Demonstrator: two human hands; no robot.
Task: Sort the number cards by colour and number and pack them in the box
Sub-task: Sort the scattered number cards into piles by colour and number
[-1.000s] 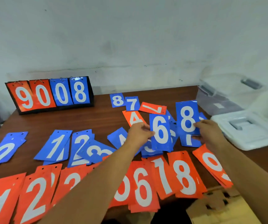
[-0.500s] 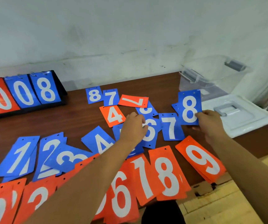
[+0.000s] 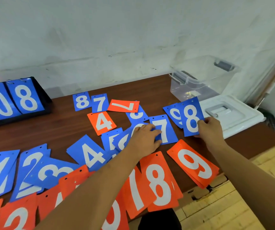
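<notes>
Blue and orange number cards lie spread over a brown table [image 3: 150, 93]. My right hand [image 3: 210, 128] pinches a blue 8 card [image 3: 191, 119] by its right edge, just above the table, with another blue card [image 3: 173, 113] fanned out behind it. My left hand [image 3: 146, 138] rests flat on a blue 6 card [image 3: 137, 127], and its fingertips touch the blue 7 card [image 3: 165, 131] beside it. A clear plastic box [image 3: 203, 80] stands open at the back right, its white lid [image 3: 234, 113] lying in front of it.
A black flip scoreboard [image 3: 17, 100] showing blue 0 and 8 stands at the back left. Small blue 8 and 7, orange 7 and 4 cards lie mid-table. Orange stacks of 8 [image 3: 160, 181] and 9 [image 3: 194, 163] line the near edge. A wall rises behind.
My left hand lowered the blue 6 card onto the table and now lies on it. My right hand kept the blue 8 card and shifted it toward the right.
</notes>
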